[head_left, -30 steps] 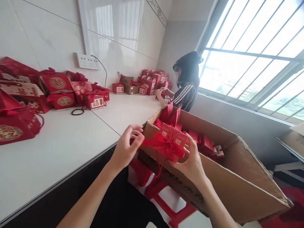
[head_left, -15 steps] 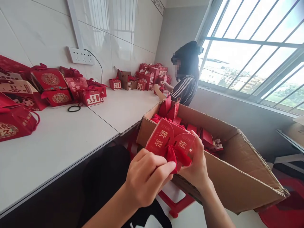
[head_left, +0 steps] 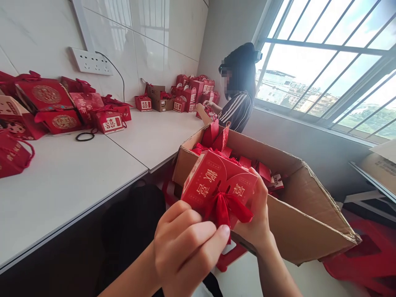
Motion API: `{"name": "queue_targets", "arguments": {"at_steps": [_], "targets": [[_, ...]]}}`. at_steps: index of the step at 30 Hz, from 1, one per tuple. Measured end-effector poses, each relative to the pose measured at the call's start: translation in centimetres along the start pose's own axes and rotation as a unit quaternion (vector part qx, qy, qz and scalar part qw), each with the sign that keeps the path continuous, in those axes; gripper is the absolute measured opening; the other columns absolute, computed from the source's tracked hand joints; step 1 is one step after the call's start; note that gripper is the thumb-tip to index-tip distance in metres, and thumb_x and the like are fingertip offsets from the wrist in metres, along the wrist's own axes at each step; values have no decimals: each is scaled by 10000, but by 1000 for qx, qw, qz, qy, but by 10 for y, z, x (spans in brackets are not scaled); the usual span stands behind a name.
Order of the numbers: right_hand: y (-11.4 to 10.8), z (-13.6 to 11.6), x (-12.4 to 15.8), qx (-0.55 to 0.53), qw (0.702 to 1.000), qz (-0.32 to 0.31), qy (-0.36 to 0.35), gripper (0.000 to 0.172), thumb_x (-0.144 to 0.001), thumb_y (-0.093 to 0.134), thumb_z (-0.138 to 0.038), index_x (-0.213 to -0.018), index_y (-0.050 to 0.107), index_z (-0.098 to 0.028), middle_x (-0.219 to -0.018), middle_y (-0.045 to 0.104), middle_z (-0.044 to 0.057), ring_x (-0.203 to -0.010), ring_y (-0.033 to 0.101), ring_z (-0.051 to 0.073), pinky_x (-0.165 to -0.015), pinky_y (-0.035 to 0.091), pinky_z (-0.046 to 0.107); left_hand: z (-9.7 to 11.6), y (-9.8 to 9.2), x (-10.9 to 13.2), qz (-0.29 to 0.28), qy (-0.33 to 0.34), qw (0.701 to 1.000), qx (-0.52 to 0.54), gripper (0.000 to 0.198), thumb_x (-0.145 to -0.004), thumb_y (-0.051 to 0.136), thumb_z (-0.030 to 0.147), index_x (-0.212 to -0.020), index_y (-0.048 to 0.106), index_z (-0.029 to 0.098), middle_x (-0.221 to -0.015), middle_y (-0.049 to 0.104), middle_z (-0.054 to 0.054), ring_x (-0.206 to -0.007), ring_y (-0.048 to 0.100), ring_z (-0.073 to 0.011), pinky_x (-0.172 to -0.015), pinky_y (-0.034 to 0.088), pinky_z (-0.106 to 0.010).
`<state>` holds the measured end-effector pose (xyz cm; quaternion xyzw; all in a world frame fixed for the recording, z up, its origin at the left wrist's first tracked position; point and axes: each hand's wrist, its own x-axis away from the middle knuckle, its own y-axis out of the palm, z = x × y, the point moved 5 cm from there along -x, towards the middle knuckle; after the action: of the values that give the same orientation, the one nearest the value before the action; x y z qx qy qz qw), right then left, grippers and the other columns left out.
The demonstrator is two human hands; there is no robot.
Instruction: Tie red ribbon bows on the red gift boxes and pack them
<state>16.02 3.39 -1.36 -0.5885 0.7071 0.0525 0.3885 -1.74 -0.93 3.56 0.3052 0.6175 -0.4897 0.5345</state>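
The half-curled right hand (head_left: 258,216) grips a red cardboard gift box (head_left: 200,179) in front of an open brown corrugated carton (head_left: 300,225). The left hand (head_left: 187,247), fingers tightly curled, pinches the box's shiny red ribbon (head_left: 224,208).

Stretches away as a white table (head_left: 71,177), bearing red gift boxes (head_left: 109,123) near and far. Also holds a black loop (head_left: 86,140) and a small brown carton (head_left: 160,104).

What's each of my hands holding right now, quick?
Left hand: closed, pinching the red ribbon at its bow's tail.
Right hand: closed around the side of the red box.
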Motion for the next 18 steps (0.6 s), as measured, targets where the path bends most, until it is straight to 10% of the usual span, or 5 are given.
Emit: {"name": "queue_targets", "arguments": {"at_steps": [13,18], "targets": [[-6,-7,3,9,1000,17,-16,1069,-527,807,-302,-1397,186,-318,-1326,418,123,-1255,398,358,-860,511,513,5,2,-3,-11,-4,999,-52,106,-781,591,117,-806,639,208,-645,636,16,-557,582,-110,-510,482,-260],[-14,13,0,-134,980,18,149,743,-565,757,-424,-1219,430,-293,-1208,545,75,-1144,520,311,-915,482,492,-64,-13,-3,5,-219,929,-299,81,-815,552,231,-860,616,208,-616,578,4,-586,557,-149,-610,451,-275]]}}
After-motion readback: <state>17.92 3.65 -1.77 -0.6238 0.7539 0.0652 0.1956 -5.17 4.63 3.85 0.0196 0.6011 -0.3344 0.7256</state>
